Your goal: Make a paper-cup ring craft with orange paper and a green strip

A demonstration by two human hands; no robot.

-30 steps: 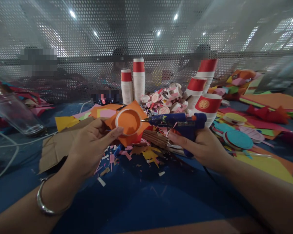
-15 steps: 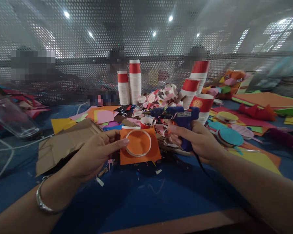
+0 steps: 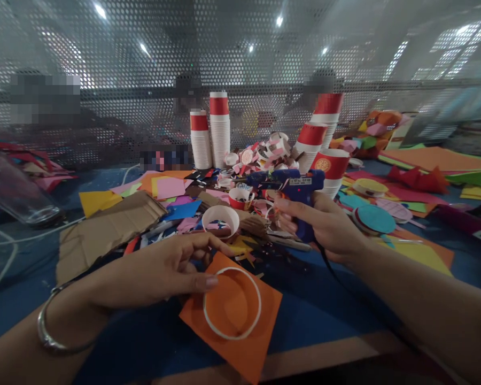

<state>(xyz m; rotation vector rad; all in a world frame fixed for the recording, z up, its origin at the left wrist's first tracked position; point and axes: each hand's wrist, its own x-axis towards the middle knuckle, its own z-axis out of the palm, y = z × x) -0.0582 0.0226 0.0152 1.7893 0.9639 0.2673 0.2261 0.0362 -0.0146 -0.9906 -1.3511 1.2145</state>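
Note:
My left hand (image 3: 176, 267) pinches the upper left side of an orange paper square (image 3: 260, 326) between thumb and fingers. A white ring (image 3: 260, 307), like a cup rim, lies on that paper, and my thumb reaches its edge. The paper is tilted near the front of the table. In my right hand (image 3: 316, 224) is a blue glue gun (image 3: 302, 190), its nozzle pointing left and a small red light showing. Its black cord hangs below my palm.
Stacks of red and white cups (image 3: 220, 128) stand at the back. Paper scraps and a cut cup ring (image 3: 220, 222) lie mid-table. Flattened cardboard (image 3: 108, 230) and a clear glass (image 3: 20, 187) are left, turquoise discs (image 3: 374, 219) right. Beyond is a perforated screen (image 3: 240, 69).
The orange paper and ring have come down and nearer to me, turning so a corner points forward. My left hand has lowered with them. My right hand has barely moved.

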